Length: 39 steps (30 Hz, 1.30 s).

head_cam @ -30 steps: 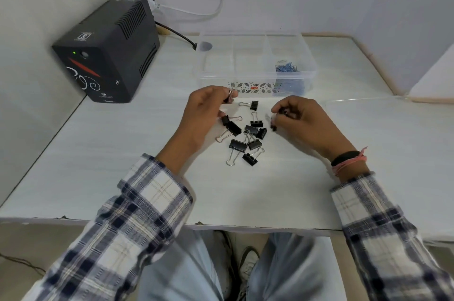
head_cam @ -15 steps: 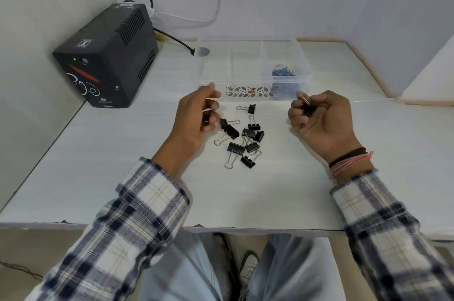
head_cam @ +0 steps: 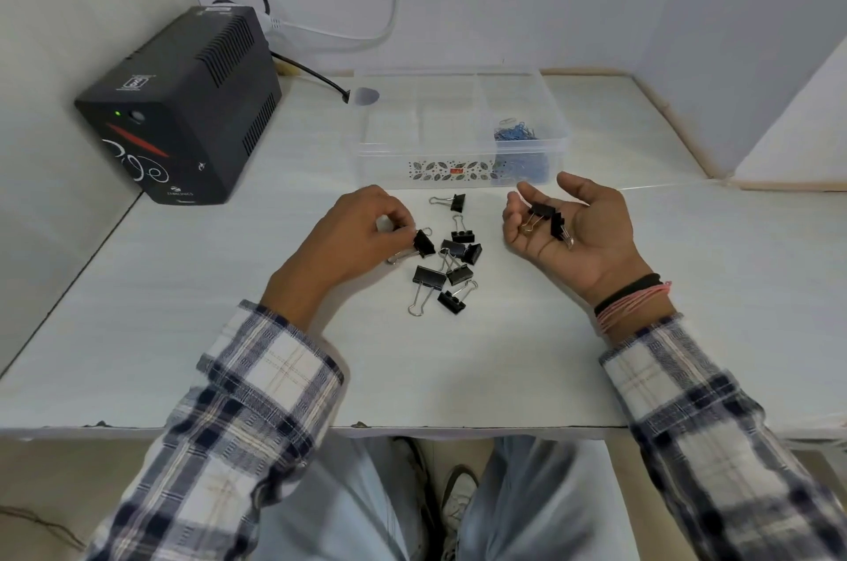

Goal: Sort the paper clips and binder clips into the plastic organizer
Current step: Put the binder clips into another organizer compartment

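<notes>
Mid-desk [head_cam: 458, 368], your left hand [head_cam: 353, 239] pinches a binder clip [head_cam: 424, 243] while your right hand [head_cam: 573, 230] cups two, spread; next, drop them into the organizer [head_cam: 458, 148].

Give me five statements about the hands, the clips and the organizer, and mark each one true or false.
1. The right hand lies palm up with two binder clips on it. True.
2. The left hand is empty. False: its fingers pinch a black clip at the edge of the pile.
3. Blue paper clips sit in the organizer's right compartment. True.
4. The organizer already holds binder clips. False: none show in it; the loose ones lie on the desk.
5. The black box stands right of the organizer. False: it stands to its left.
</notes>
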{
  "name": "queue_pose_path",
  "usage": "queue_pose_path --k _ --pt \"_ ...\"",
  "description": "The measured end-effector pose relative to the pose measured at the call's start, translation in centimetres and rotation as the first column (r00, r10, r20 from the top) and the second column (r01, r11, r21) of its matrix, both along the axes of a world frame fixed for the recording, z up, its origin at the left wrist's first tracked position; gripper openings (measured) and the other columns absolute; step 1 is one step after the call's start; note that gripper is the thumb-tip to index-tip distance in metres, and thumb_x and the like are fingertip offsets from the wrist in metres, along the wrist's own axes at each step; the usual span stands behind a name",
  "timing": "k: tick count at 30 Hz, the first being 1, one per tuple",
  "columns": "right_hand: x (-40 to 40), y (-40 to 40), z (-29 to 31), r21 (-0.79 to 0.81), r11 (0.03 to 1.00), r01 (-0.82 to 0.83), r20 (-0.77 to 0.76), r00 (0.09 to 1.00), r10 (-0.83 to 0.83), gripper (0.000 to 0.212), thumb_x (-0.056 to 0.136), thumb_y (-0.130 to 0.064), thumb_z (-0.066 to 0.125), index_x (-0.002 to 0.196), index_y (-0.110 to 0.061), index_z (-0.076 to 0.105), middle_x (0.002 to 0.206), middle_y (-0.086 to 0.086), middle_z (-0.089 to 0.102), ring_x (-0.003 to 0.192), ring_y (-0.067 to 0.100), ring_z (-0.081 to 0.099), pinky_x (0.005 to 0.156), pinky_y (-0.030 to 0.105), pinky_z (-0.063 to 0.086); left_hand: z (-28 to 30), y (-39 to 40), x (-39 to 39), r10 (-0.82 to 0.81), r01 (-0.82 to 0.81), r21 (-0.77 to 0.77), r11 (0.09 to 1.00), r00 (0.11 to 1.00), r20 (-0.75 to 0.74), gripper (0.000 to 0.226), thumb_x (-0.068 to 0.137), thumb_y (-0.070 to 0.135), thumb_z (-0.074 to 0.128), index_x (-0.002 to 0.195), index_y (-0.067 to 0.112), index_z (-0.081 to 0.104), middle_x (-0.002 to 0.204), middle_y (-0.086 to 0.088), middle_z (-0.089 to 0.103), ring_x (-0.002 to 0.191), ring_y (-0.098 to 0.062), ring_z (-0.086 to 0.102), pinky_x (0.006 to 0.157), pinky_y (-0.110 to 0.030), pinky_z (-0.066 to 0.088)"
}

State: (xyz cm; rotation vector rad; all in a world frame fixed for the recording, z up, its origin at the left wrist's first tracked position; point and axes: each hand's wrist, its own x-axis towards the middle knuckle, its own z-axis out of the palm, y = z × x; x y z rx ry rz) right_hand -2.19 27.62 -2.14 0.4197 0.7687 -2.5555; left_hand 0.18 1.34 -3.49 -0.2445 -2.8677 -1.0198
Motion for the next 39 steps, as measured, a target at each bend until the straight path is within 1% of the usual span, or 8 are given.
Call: queue_pose_path --k 6,13,22,24,27,29,31,39 --pt "-0.1 0.1 -0.2 0.032 0.999 0.035 0.004 0.999 -0.035 0.037 0.098 -0.029 0.047 0.116 0.002 0.058 0.092 0.019 0.062 0.074 0.029 0.058 0.067 0.036 0.052 0.4 -0.8 0.5 -0.026 0.026 -0.016 1.000 1.000 -0.002 0.013 0.094 0.032 0.070 0.095 0.022 0.077 0.096 0.012 0.063 0.066 0.010 0.053 0.060 -0.008 0.037" --pt "0.1 0.1 0.1 0.053 0.996 0.065 0.024 0.997 -0.067 0.034 0.098 -0.026 0.046 0.113 0.002 0.059 0.090 0.019 0.061 0.071 0.028 0.057 0.067 0.034 0.050 0.9 -1.3 1.0 0.015 -0.022 0.087 0.996 0.997 0.081 0.018 0.079 0.019 0.083 0.097 0.024 0.079 0.084 0.009 0.062 0.068 -0.006 0.053 0.073 -0.023 0.049" --pt "1.4 -0.8 1.3 0.011 0.998 0.061 0.252 0.966 -0.062 0.022 0.100 -0.016 0.045 0.111 0.002 0.053 0.090 0.018 0.055 0.067 0.020 0.048 0.047 0.025 0.043 0.6 -1.0 0.9 0.013 -0.046 0.302 0.952 0.994 0.109 0.023 0.086 0.014 0.076 0.107 0.024 0.073 0.093 0.007 0.065 0.078 -0.004 0.059 0.079 -0.020 0.051" --pt "1.7 -1.2 2.2 -0.005 0.994 0.112 0.288 0.952 -0.106 0.025 0.100 -0.013 0.044 0.118 0.004 0.049 0.092 0.017 0.051 0.065 0.022 0.045 0.057 0.029 0.043 1.1 -0.4 0.7 0.018 -0.078 0.494 0.866 0.992 0.126 0.020 0.092 0.010 0.069 0.110 0.018 0.075 0.090 0.002 0.064 0.076 -0.008 0.058 0.079 -0.017 0.051" --pt "2.1 -2.1 3.7 0.012 0.990 0.142 0.298 0.944 -0.139 0.027 0.101 -0.012 0.043 0.122 0.004 0.043 0.100 0.017 0.045 0.073 0.028 0.047 0.063 0.036 0.044 2.3 1.0 0.2 -0.051 -0.160 0.866 0.475 0.977 0.209 0.017 0.097 -0.001 0.059 0.105 0.003 0.073 0.084 -0.005 0.063 0.075 -0.015 0.055 0.073 -0.020 0.054" --pt "2.2 -2.9 4.7 0.011 0.994 0.113 0.292 0.950 -0.111 0.021 0.101 -0.013 0.044 0.114 0.003 0.045 0.104 0.021 0.045 0.079 0.030 0.048 0.064 0.037 0.043 3.2 1.7 -0.2 -0.116 -0.211 0.941 0.265 0.962 0.249 0.017 0.099 -0.002 0.054 0.103 -0.002 0.071 0.083 -0.007 0.062 0.076 -0.015 0.057 0.071 -0.018 0.056" --pt "1.8 -3.8 5.8 0.027 0.996 0.081 0.271 0.959 -0.086 0.022 0.100 -0.015 0.044 0.114 0.002 0.046 0.108 0.024 0.047 0.081 0.031 0.048 0.064 0.038 0.044 4.3 2.3 -0.7 -0.153 -0.251 0.952 0.173 0.948 0.278 0.016 0.100 0.000 0.054 0.103 -0.003 0.069 0.086 -0.009 0.062 0.078 -0.014 0.059 0.072 -0.018 0.059" --pt "-5.9 -7.2 11.7 0.267 0.956 0.123 0.026 0.991 -0.135 0.031 0.096 -0.028 0.049 0.112 -0.002 0.053 0.113 0.018 0.049 0.089 0.029 0.049 0.088 0.034 0.050 9.7 4.4 -8.5 0.053 -0.318 0.845 0.429 0.943 0.328 0.013 0.095 0.004 0.061 0.087 -0.006 0.064 0.091 -0.017 0.063 0.068 -0.019 0.060 0.066 -0.023 0.059"
